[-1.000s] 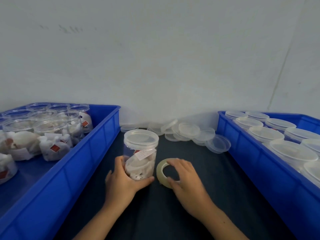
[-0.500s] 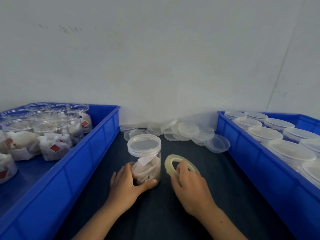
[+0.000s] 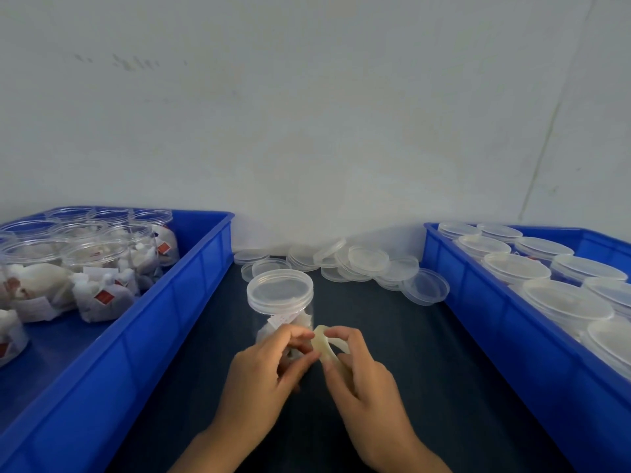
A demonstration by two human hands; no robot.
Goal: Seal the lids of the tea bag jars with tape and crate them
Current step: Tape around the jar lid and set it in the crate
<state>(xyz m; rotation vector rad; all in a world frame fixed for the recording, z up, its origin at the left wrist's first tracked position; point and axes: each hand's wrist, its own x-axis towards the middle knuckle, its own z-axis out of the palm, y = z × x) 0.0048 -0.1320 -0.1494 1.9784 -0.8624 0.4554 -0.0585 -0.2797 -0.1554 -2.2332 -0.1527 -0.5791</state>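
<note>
Both hands are now meeting in front of the jar (image 3: 280,303): the left hand (image 3: 263,377), which was steadying the jar half a second ago, is letting go of it and reaching across to the tape roll (image 3: 326,341). The right hand (image 3: 362,377) is lifting that roll off the worktop (image 3: 392,336) and holding it edge-on, fingers curled around its rim. The left grip is pinching at the roll's top edge, probably picking for the loose tape end. The jar is standing upright and unheld just behind the hands, its lid (image 3: 280,290) on but not yet taped. Sealing is therefore only starting. Crating into the right crate (image 3: 478,302), beside the capped jars (image 3: 512,268), is yet to come.
</note>
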